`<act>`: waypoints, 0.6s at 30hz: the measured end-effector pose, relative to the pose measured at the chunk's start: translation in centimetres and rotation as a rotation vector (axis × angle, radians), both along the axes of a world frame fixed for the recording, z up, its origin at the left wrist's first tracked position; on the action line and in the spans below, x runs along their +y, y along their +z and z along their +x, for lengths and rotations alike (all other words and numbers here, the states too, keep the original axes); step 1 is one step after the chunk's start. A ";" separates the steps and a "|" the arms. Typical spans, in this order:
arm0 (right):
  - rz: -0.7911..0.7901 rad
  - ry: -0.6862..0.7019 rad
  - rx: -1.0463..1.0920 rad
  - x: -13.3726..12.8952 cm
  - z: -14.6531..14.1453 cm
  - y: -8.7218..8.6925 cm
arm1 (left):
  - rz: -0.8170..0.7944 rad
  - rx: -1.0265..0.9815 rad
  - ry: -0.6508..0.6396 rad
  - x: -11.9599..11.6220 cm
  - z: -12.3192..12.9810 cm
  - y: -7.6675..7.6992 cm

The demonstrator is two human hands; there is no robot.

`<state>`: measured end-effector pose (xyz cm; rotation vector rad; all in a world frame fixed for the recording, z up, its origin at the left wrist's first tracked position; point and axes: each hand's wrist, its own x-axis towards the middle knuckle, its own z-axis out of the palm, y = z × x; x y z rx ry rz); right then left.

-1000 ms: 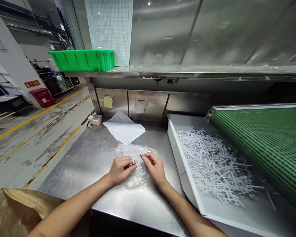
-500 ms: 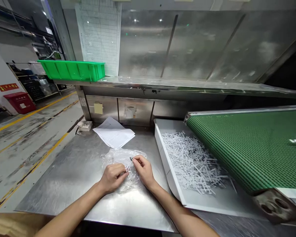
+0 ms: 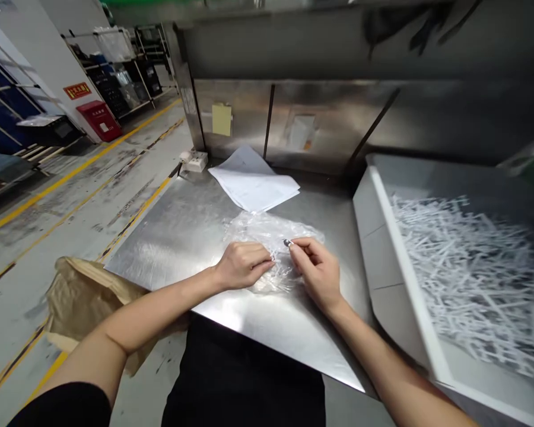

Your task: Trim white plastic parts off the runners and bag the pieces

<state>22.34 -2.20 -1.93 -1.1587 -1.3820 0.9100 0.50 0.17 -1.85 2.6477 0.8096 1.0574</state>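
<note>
Pinches white parts (image 3: pixel 275 256) in left hand (image 3: pixel 241 265), dark object (image 3: pixel 287 242) in right hand (image 3: pixel 320 273); seems partway, with heap (image 3: pixel 467 284) left in tray (image 3: pixel 385 255).

Bright glare on steel table (image 3: pixel 225 309); right edge blurred; recess (image 3: pixel 285 50) dim.

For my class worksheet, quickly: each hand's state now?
Left hand: curled over crumpled clear plastic; whether holding anything, unclear.
Right hand: closed, pinching a small dark piece.

The right hand (image 3: pixel 319 270) pinches a small dark piece (image 3: pixel 287 242) near the left hand (image 3: pixel 242 265), over crumpled clear plastic (image 3: pixel 251 223) on the metal surface (image 3: pixel 173 231).
</note>
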 end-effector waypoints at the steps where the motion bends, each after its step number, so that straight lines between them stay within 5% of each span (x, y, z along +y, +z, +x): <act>1: -0.006 0.004 0.003 -0.1 0.0 0.1 | -0.009 0.004 0.002 0.0 0.0 0.1; 18: 0.208 0.010 -0.242 -1.0 0.0 0.8 | -0.074 -0.077 -0.047 -0.3 0.4 1.3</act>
